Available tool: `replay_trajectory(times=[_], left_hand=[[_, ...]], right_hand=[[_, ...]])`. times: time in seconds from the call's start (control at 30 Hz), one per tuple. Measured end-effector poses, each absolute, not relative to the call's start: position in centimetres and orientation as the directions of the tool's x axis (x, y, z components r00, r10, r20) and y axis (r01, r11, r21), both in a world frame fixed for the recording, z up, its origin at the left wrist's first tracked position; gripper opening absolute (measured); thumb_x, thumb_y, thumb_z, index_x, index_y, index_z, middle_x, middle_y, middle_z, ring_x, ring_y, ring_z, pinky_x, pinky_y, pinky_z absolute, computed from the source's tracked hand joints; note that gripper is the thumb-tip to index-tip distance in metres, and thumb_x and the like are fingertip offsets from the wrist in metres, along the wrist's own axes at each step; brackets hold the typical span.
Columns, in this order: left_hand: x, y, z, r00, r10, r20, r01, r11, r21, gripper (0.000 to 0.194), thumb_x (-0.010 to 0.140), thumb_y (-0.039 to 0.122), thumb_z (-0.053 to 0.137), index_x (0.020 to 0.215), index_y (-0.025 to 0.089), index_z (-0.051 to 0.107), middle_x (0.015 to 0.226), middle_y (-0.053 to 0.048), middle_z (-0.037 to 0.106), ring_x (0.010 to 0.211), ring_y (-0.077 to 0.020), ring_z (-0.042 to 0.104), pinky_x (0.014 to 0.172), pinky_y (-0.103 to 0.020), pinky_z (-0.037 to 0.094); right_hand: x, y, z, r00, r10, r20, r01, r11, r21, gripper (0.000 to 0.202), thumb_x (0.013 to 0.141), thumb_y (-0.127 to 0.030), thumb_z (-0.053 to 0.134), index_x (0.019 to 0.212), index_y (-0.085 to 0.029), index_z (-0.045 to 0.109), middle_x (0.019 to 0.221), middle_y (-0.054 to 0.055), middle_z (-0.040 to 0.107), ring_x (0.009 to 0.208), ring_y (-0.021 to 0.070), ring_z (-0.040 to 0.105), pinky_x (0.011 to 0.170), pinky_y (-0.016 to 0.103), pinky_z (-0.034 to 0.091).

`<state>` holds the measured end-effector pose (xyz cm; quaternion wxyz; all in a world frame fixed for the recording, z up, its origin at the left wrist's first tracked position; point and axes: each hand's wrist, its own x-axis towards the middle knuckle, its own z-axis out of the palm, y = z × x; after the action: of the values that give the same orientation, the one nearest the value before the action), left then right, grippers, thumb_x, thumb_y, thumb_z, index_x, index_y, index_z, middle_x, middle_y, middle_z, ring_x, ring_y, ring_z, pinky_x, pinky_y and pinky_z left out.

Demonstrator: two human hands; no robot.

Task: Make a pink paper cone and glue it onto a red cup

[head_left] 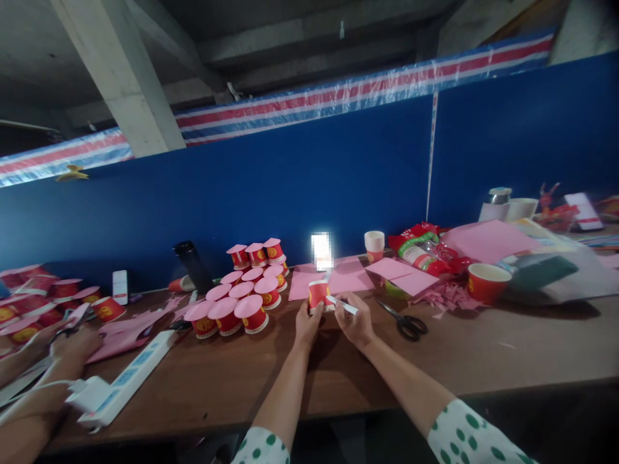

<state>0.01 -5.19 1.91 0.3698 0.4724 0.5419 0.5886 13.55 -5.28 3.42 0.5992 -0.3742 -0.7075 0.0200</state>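
Observation:
A red paper cup (318,294) with a pale rim is held over the table by my left hand (308,322), its fingers wrapped round the lower left side. My right hand (356,320) is closed on a white pen-like tool (344,305), whose tip points at the cup's right side. Behind the cup lie pink paper sheets (351,276). To the left stand several red cups topped with pink paper discs (250,306). Black-handled scissors (411,327) lie to the right of my right hand.
A white power strip (130,377) and a black bottle (193,265) are on the left, near another person's hands (80,345) with scissors. At right are a red cup (487,283), pink paper scraps (447,298) and plastic bags. A blue partition (309,174) runs behind the table.

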Motion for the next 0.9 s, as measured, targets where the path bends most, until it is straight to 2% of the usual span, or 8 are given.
replay_trajectory(times=[0.57,0.9], left_hand=[[0.1,-5.4,2.3,-0.31,0.939,0.15,0.125,-0.117,0.985,0.049,0.068,0.046,0.062,0.105,0.014,0.059,0.089,-0.01,0.067,0.076,-0.0198,0.062,0.063,-0.026,0.049],[-0.3,-4.8,1.5,-0.256,0.933,0.251,0.256,-0.185,0.949,0.047,0.071,0.049,0.056,0.101,0.013,0.059,0.079,-0.008,0.065,0.066,-0.0173,0.06,0.058,-0.025,0.047]], right_hand=[[13.6,-5.3,3.5,-0.003,0.575,0.818,0.495,0.712,-0.498,0.016,0.082,-0.024,0.043,0.072,-0.019,0.054,0.069,0.003,0.058,0.063,0.0139,0.053,0.06,0.024,0.042],[13.6,-5.3,3.3,-0.009,0.578,0.816,0.489,0.715,-0.501,0.014,0.082,-0.024,0.043,0.074,-0.019,0.055,0.07,0.003,0.059,0.065,0.0149,0.054,0.063,0.025,0.043]])
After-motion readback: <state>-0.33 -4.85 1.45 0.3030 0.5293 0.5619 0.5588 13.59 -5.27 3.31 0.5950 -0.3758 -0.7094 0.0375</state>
